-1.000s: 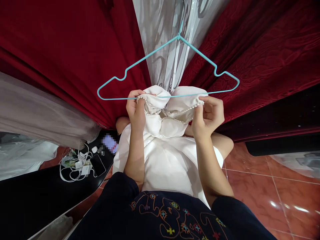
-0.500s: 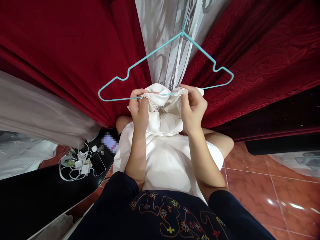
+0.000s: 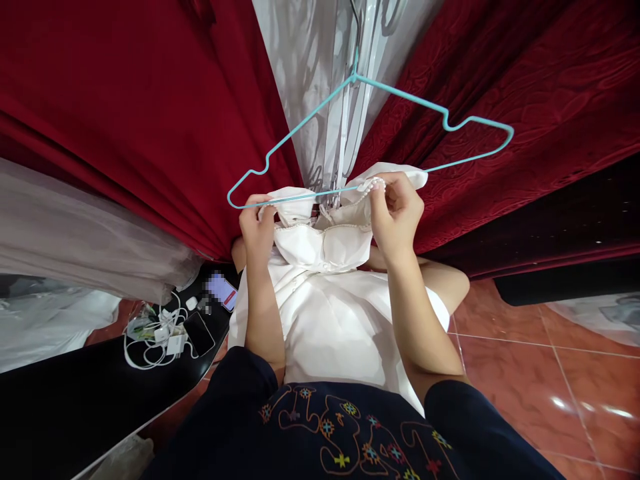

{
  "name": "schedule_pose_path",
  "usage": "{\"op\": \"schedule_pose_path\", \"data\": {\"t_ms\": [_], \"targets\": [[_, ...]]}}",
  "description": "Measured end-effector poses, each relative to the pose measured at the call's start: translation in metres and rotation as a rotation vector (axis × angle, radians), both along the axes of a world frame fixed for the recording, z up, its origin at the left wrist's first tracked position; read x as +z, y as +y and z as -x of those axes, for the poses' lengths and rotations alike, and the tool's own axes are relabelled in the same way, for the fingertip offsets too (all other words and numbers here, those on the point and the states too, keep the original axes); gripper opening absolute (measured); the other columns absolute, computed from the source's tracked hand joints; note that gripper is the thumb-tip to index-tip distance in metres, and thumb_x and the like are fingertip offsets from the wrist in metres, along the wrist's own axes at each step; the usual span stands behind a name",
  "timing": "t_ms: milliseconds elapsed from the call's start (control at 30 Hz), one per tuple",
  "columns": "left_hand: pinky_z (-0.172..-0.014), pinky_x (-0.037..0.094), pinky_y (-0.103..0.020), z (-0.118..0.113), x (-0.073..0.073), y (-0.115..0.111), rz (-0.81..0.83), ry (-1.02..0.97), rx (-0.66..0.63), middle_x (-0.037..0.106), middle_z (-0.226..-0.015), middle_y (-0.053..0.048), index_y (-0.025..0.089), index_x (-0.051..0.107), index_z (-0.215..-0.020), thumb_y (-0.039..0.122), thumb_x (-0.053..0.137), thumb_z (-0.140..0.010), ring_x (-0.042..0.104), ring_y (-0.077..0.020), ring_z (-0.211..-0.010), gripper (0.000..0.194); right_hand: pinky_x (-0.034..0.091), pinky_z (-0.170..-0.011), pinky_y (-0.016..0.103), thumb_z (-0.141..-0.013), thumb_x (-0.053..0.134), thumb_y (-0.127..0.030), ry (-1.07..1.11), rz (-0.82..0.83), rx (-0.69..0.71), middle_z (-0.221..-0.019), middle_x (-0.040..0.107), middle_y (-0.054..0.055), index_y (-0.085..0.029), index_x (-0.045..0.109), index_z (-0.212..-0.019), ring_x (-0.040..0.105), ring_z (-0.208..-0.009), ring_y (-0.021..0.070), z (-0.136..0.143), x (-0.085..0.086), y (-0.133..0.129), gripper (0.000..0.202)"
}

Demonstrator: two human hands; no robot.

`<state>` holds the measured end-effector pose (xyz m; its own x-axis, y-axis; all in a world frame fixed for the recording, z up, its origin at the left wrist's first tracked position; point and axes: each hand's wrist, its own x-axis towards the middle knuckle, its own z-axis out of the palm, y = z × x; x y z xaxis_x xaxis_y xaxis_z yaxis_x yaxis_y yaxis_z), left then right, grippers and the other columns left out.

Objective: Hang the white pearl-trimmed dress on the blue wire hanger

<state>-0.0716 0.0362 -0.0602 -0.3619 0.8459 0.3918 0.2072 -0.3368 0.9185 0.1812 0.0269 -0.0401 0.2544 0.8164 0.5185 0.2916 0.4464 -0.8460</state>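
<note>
A white dress with pearl-beaded edging lies over my lap, its cupped bodice facing up. Above it is a light-blue hanger, whose lower bar runs across the top of the dress. My left hand pinches the beaded edge of the dress on the left, close to that bar. On the right, my right hand is closed on the other beaded edge, thumb against the pearls. White fabric folds over the bar beyond my right fingers. Part of the bar is hidden behind this cloth and hand.
Red draped cloth hangs on both sides, with pale sheer fabric between. On the left, a black bench carries tangled white cables, a dark phone and a lit phone. Red floor tiles lie at right.
My left hand has moved left, widening the gap between my hands and opening the bodice. The hanger has shifted right and tilted, its right end rising.
</note>
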Motion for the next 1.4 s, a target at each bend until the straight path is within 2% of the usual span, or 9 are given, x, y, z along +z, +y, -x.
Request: {"op": "schedule_pose_path", "data": {"t_ms": [133,300,500,700,933,1067,1133,1267,1400], "targets": [[-0.064,0.042,-0.024,0.033,0.0,0.008,-0.026,-0.016,0.263,0.062,-0.068,0.004,0.018,0.065,-0.079,0.005,0.062,-0.076,0.057,-0.0107,-0.064,0.013,0.046,-0.072,0.026,-0.102,0.058,-0.054,-0.024,-0.006,-0.025,-0.081,0.063,-0.001,-0.021,0.068,-0.096,0.056,-0.073,0.0088,-0.002,0.001,-0.001,0.035],[-0.059,0.037,-0.027,0.057,0.032,0.018,-0.178,-0.008,0.425,0.056,-0.065,0.007,0.02,0.063,-0.078,0.002,0.069,-0.079,0.05,-0.0085,-0.057,0.018,0.041,-0.065,0.025,-0.103,0.057,-0.054,-0.044,-0.003,-0.025,-0.08,0.063,-0.002,-0.021,0.069,-0.097,0.052,-0.068,0.0077,-0.002,0.002,-0.001,0.035],[-0.056,0.03,-0.029,0.035,0.081,0.02,-0.317,0.121,0.338,0.045,-0.062,0.007,0.02,0.067,-0.08,-0.005,0.072,-0.077,0.037,-0.0072,-0.055,0.026,0.042,-0.068,0.025,-0.102,0.058,-0.053,-0.035,0.0,-0.02,-0.084,0.067,-0.001,-0.021,0.07,-0.099,0.055,-0.07,0.0083,0.001,0.0,-0.002,0.034],[-0.058,0.029,-0.031,0.004,0.098,0.018,-0.261,0.241,0.275,0.04,-0.064,0.006,0.021,0.066,-0.083,0.001,0.076,-0.08,0.035,-0.01,-0.058,0.023,0.044,-0.069,0.026,-0.102,0.058,-0.053,-0.035,-0.015,-0.018,-0.085,0.067,-0.001,-0.021,0.07,-0.099,0.057,-0.072,0.009,0.003,-0.002,-0.003,0.035],[-0.075,0.047,-0.032,-0.018,0.091,0.02,-0.264,0.306,0.156,0.066,-0.11,-0.004,0.022,0.07,-0.093,0.017,0.082,-0.085,0.061,-0.0178,-0.091,0.015,0.049,-0.075,0.027,-0.104,0.056,-0.051,-0.047,-0.023,-0.021,-0.091,0.07,0.0,-0.022,0.069,-0.101,0.062,-0.078,0.0102,0.001,-0.003,-0.004,0.032],[-0.08,0.05,-0.031,-0.036,0.072,0.002,-0.308,0.206,0.055,0.071,-0.104,-0.004,0.021,0.071,-0.091,0.026,0.074,-0.092,0.066,-0.0188,-0.097,0.005,0.048,-0.072,0.026,-0.104,0.056,-0.053,-0.059,-0.038,-0.056,-0.088,0.068,-0.001,-0.021,0.067,-0.098,0.06,-0.075,0.0095,0.0,-0.003,-0.002,0.034],[-0.08,0.052,-0.03,-0.047,0.057,-0.006,-0.214,0.088,-0.042,0.073,-0.095,-0.003,0.022,0.072,-0.092,0.034,0.067,-0.097,0.068,-0.0172,-0.09,0.014,0.047,-0.07,0.025,-0.104,0.055,-0.053,-0.055,-0.044,-0.059,-0.086,0.066,-0.001,-0.021,0.066,-0.096,0.057,-0.072,0.0088,0.001,-0.004,-0.001,0.035],[-0.081,0.054,-0.031,-0.061,0.026,-0.006,0.201,-0.008,-0.238,0.079,-0.097,-0.007,0.02,0.076,-0.088,0.051,0.062,-0.099,0.073,-0.0204,-0.09,0.035,0.047,-0.07,0.024,-0.105,0.055,-0.052,-0.053,-0.043,-0.058,-0.085,0.065,-0.002,-0.021,0.065,-0.098,0.056,-0.071,0.0084,0.001,-0.006,-0.001,0.033],[-0.097,0.057,-0.037,-0.066,0.019,0.0,0.318,-0.288,-0.316,0.08,-0.12,-0.013,0.018,0.073,-0.108,0.059,0.061,-0.099,0.075,-0.0262,-0.112,0.043,0.048,-0.071,0.024,-0.105,0.055,-0.049,-0.049,-0.056,-0.052,-0.086,0.065,-0.002,-0.021,0.066,-0.098,0.058,-0.073,0.0083,0.002,-0.006,-0.002,0.03]]}}
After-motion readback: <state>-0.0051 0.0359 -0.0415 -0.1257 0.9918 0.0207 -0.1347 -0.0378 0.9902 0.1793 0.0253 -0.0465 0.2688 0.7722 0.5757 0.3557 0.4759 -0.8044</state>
